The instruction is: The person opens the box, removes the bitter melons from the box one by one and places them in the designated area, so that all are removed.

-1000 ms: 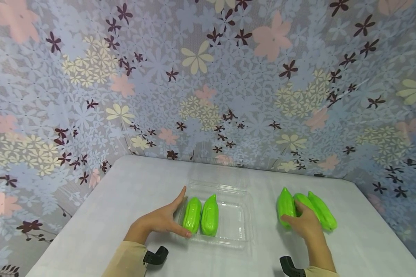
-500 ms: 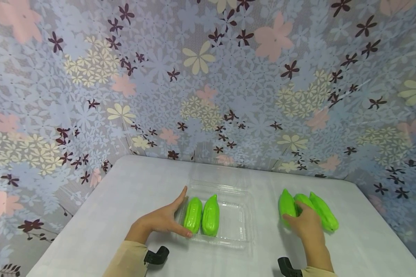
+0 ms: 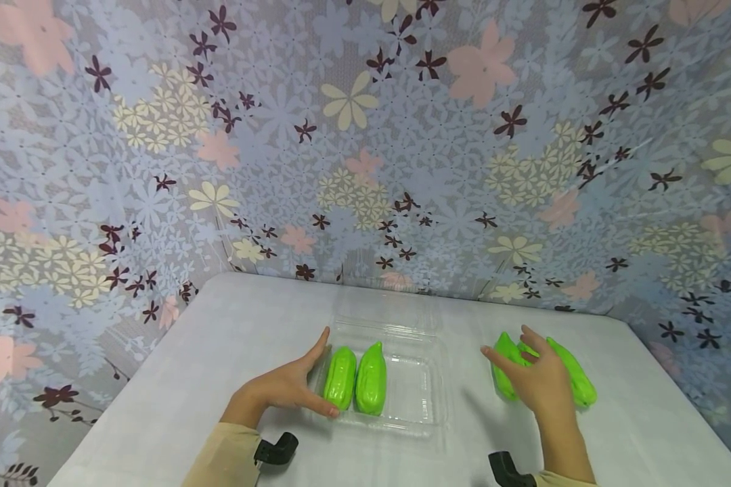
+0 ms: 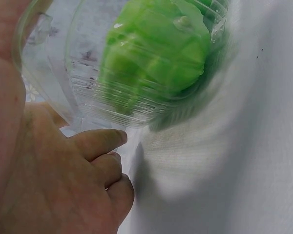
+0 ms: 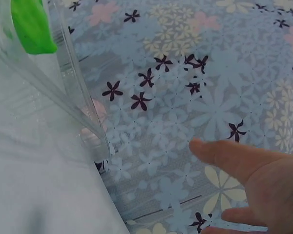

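A clear plastic container [image 3: 405,389] with its lid open holds two bright green, oblong, ribbed pieces like toy vegetables, a left one [image 3: 340,379] and a right one [image 3: 371,379]. My left hand [image 3: 286,385] grips the container's left end, thumb at the front corner and fingers toward the back; the left wrist view shows curled fingers [image 4: 107,170] by the clear wall. Over the right-hand group my right hand [image 3: 539,375] is raised with fingers spread, holding nothing. Partly hidden by it are several similar pieces, including a left one [image 3: 504,372] and a right one [image 3: 575,372].
The pale table [image 3: 237,325] ends at a flower-patterned cloth backdrop [image 3: 365,169]. The container's open lid [image 3: 386,308] lies toward the back edge. Black curved wrist mounts [image 3: 277,448] stick out from both sleeves.
My right hand has let go of the left green piece in the right-hand group and lifted, its fingers opening. The left hand and container stay put.
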{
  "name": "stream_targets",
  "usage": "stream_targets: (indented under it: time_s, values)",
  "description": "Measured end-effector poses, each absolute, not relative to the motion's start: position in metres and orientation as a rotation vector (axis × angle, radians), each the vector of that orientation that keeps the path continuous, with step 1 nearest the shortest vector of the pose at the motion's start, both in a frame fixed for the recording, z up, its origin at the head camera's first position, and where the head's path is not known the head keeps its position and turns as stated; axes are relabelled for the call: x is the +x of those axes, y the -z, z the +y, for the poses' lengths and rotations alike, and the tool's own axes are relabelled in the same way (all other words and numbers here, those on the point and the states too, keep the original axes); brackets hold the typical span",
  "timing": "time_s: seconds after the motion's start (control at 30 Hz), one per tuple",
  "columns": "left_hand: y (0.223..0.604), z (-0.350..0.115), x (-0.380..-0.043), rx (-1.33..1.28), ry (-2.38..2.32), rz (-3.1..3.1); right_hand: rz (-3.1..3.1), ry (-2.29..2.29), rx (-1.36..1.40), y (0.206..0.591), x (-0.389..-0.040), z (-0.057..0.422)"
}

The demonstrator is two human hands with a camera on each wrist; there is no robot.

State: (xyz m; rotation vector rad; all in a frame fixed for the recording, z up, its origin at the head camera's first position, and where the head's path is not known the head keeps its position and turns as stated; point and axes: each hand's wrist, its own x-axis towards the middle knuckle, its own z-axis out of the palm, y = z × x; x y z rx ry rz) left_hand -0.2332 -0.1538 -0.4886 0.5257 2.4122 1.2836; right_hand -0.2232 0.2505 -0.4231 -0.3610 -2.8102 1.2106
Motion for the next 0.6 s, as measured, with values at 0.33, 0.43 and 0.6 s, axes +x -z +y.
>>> stream_targets:
  time_s: [0.33, 0.43, 0.6]
  values:
    - [0.488, -0.156, -0.231, 0.504, -1.291, 2.393, -2.756, -1.456, -0.232, 0.421, -0.221, 0.231]
    - [0.487, -0.156, -0.231, 0.505, -1.285, 2.402, -2.741, -1.51, -0.194, 0.421, -0.221, 0.224]
    - [0.487, -0.156, -0.233, 0.513, -1.281, 2.404, -2.736, -1.558, -0.133, 0.421, -0.22, 0.216]
